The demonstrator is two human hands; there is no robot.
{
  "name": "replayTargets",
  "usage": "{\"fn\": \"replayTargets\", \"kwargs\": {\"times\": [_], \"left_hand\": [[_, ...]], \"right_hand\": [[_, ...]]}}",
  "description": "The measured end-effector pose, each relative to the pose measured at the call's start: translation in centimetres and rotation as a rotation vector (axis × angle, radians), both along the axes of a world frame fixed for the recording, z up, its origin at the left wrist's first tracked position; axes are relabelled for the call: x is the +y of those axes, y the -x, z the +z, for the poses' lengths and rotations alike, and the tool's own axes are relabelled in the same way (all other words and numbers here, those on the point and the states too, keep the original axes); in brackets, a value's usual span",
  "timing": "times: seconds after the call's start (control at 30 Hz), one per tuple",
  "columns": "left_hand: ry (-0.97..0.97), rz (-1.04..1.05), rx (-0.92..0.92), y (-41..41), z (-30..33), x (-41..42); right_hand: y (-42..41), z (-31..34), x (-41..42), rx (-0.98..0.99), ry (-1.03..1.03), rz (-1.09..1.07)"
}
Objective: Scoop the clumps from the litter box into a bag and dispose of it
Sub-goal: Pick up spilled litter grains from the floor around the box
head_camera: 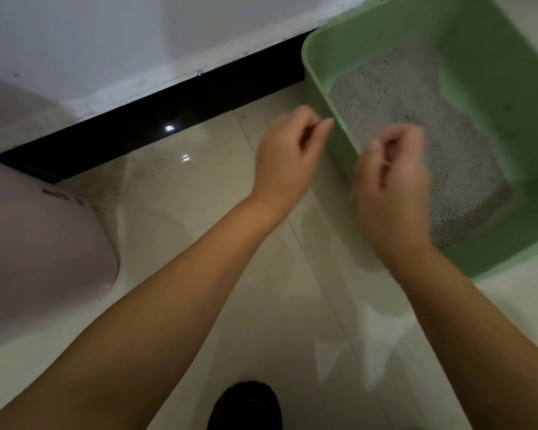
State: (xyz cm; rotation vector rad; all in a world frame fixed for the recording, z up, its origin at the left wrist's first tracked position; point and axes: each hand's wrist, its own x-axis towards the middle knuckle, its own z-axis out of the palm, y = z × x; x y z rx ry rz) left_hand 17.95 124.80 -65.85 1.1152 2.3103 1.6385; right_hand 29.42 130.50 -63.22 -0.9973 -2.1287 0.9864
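Looking down from head height: nearest the camera, a dark shoe [245, 405] on the pale tiled floor [174, 197], both bare forearms reaching forward above it. A faint translucent film seems to hang below and between the wrists; possibly a thin clear bag [339, 308], but it is too washed out and blurred to confirm. Left hand [288, 158] is raised over the floor just beside the near-left wall of the litter box [323, 72], fingers curled in with thumb and forefinger tips pinched together; what they pinch cannot be made out, perhaps an edge of that film. Right hand [392, 178] is held over the box's near-left rim, partly above the litter [416, 119], fingers likewise curled and pinched, contents not resolvable. The two hands are near each other, apart, at about the same height. Further out, the green box sits on the floor at upper right, holding a layer of grey granular litter with the surface uneven; no distinct clumps can be picked out through the motion blur. No scoop visible anywhere in view. At left, a pale pink rounded object [38, 237], identity unclear. Farthest: black skirting [137, 128] and white wall [106, 35]. Judgement on progress: early stage. Nothing appears scooped or bagged; the hands look to be opening or spreading a bag. Remaining: scooping clumps, filling, tying off, disposal.
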Motion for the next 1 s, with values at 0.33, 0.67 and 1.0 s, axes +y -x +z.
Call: {"fn": "replayTargets", "kwargs": {"times": [0.33, 0.67, 1.0], "left_hand": [[0.496, -0.465, 0.426, -4.0, 0.1, 4.5], [0.696, 0.244, 0.025, 4.5, -8.4, -11.6], [0.69, 0.291, 0.049, 5.7, -10.3, -11.9]], "right_hand": [[-8.3, -1.3, 6.5, -0.442, -0.001, -0.139], [4.5, -9.0, -4.2, -0.412, 0.03, 0.424], [11.6, -11.6, -3.0, -0.608, -0.185, 0.55]]}}
